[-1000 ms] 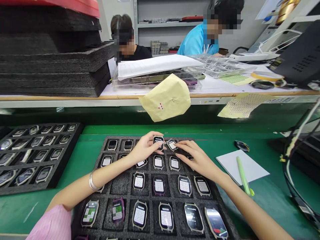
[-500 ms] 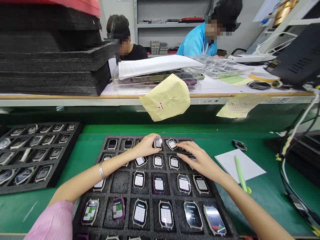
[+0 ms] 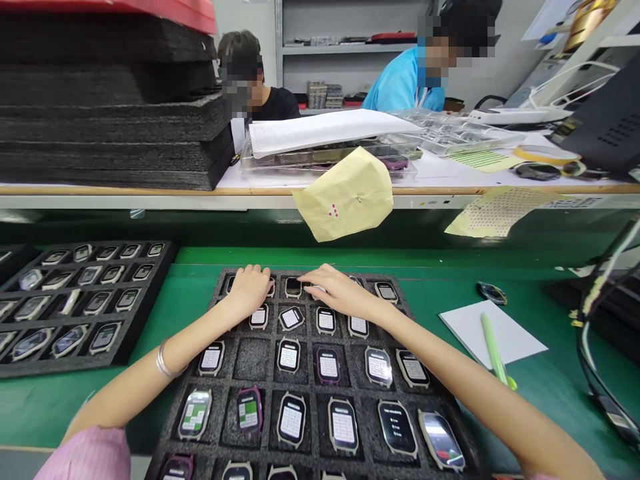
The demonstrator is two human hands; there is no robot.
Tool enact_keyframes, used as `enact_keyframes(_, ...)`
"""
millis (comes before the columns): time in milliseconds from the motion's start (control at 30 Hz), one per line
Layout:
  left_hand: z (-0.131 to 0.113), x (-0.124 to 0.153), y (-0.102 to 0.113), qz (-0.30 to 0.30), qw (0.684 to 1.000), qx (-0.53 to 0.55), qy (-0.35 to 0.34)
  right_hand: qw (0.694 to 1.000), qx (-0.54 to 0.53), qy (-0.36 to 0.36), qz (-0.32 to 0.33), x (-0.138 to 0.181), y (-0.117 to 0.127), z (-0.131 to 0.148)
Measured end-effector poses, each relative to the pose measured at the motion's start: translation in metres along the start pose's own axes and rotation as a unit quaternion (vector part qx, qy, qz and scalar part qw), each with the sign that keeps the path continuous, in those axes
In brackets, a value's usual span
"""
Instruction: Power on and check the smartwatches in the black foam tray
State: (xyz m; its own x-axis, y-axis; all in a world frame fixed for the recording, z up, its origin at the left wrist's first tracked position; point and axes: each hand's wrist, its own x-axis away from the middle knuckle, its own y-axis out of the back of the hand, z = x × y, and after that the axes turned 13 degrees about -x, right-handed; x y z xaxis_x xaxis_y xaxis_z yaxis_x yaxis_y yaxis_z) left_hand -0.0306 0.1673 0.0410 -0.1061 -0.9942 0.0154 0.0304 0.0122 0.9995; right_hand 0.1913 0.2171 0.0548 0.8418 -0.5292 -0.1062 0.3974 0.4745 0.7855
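The left hand (image 3: 250, 291) bends its fingers over the back row of the black foam tray (image 3: 251, 360); its grip cannot be told. Next, a dark-screened smartwatch (image 3: 293, 287) sits in a back-row compartment, the right hand's (image 3: 331, 291) slightly parted thumb and forefinger at its edge.

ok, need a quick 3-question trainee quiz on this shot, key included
1. True or false: the left hand and the right hand are both at the far end of the middle foam tray.
2. Multiple choice: the green pen lies on
A) the hanging yellow paper
B) the white sheet
C) the foam tray
3. Fill in: the silver bangle is worn on the ____ arm.

Key: 1 true; 2 B; 3 left.
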Motion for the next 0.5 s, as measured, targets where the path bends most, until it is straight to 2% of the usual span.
enact_keyframes(100,0.004,0.003,-0.005,-0.001,1.000,-0.003,0.005,0.999,0.028,-0.038,-0.007,-0.026,-0.022,0.000)
enact_keyframes(233,0.011,-0.002,-0.014,-0.012,0.999,0.033,0.004,0.993,0.044,-0.097,-0.042,-0.043,-0.042,0.004)
enact_keyframes(333,0.020,-0.001,-0.025,-0.022,0.997,0.075,-0.014,0.992,0.028,-0.114,-0.045,-0.041,-0.043,0.013)
enact_keyframes(433,0.026,0.009,-0.033,-0.031,0.992,0.113,-0.056,0.995,0.002,-0.095,-0.022,-0.031,-0.035,0.029)
enact_keyframes(500,0.028,0.014,-0.035,-0.076,0.979,0.174,-0.078,0.997,-0.017,-0.074,-0.014,-0.025,-0.031,0.037)
